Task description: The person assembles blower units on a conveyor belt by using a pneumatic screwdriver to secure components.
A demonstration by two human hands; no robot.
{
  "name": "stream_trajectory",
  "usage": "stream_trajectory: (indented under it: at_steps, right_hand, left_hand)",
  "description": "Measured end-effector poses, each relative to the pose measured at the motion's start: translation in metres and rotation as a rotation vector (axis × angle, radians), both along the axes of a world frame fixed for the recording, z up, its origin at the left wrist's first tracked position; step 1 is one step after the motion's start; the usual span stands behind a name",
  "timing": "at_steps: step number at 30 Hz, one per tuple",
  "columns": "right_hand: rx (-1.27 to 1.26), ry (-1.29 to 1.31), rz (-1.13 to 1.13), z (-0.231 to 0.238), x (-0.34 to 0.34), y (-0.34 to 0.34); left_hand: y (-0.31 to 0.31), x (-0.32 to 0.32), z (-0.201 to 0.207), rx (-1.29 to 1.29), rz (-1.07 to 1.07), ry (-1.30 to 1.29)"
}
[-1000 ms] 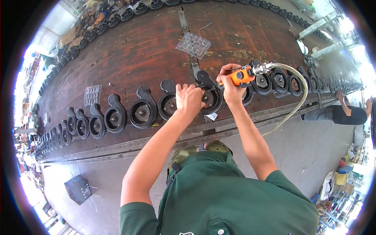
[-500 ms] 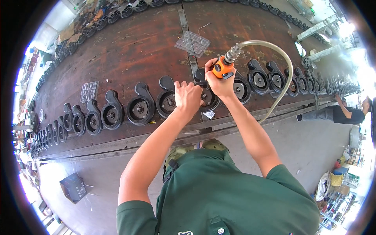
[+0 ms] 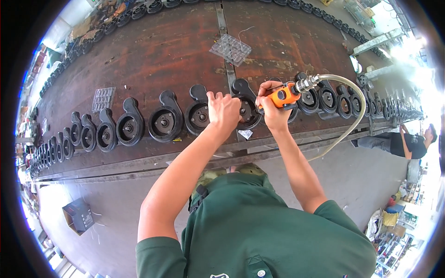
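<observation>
Right hand (image 3: 276, 116) is gripping orange tool (image 3: 284, 95), tipping it back toward wheel (image 3: 251, 114) that left hand (image 3: 225, 111) is touching, hold unclear.

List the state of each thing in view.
Orange tool: in the right hand, running or not can't be told
Hose: connected to the tool, arched
Left hand: curled at the near wheel, exact grip hidden
Other black wheels: lined up along the table edge
Clear trays: flat on the table
Box: on the floor, open
</observation>
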State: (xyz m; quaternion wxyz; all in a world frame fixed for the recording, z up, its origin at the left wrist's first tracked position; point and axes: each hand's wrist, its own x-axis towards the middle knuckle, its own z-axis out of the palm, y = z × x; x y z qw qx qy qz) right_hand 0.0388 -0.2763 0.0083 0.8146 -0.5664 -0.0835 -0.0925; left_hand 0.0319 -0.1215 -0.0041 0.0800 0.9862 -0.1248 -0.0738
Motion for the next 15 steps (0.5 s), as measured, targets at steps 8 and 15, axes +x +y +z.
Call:
stream_trajectory:
  at_steps: [8,15]
  right_hand:
    - [-0.003,0.005,-0.023,0.0016,-0.0063,-0.001]
    - [-0.003,0.01,-0.014,-0.0038,-0.0074,-0.0011]
  left_hand:
    - [0.0001,0.002,0.001,0.005,-0.001,0.014]
    - [0.0,0.0022,-0.0004,-0.002,0.0,0.018]
